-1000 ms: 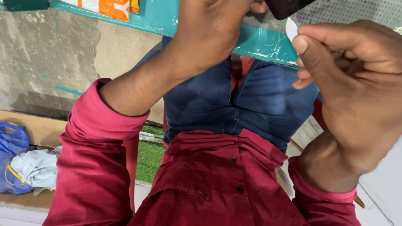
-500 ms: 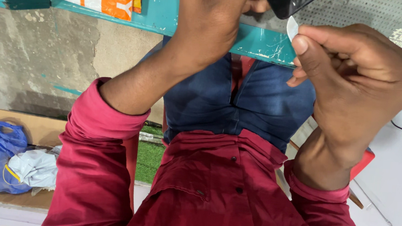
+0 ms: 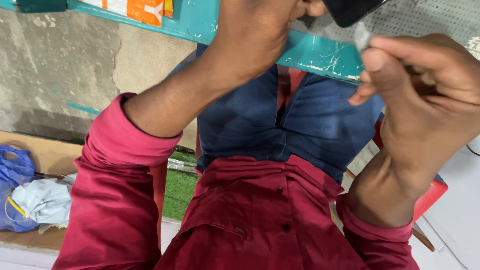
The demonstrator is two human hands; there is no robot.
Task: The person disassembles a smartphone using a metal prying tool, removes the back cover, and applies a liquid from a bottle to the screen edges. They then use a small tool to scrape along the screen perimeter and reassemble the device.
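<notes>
One head-worn camera looks steeply down the person's own front, very near both raised hands (the only view), taking in the teal table (image 3: 316, 52) edge and floor below.

Light was soft, even daylight, bright without harsh shadows. The white floor (image 3: 476, 213) at four o'clock ran close to washed out. A dim shadow lay under the teal table edge (image 3: 316, 52) at twelve o'clock, darkening the blue jeans (image 3: 316, 124) below it. The right hand (image 3: 428, 105) at two o'clock looked slightly soft with motion blur, and the small pale scrap (image 3: 362, 35) at its fingertips was smeared. The dark phone (image 3: 350, 3) showed a faint sheen. The wide lens stretched the red sleeves (image 3: 112, 210) toward the lower corners.
</notes>
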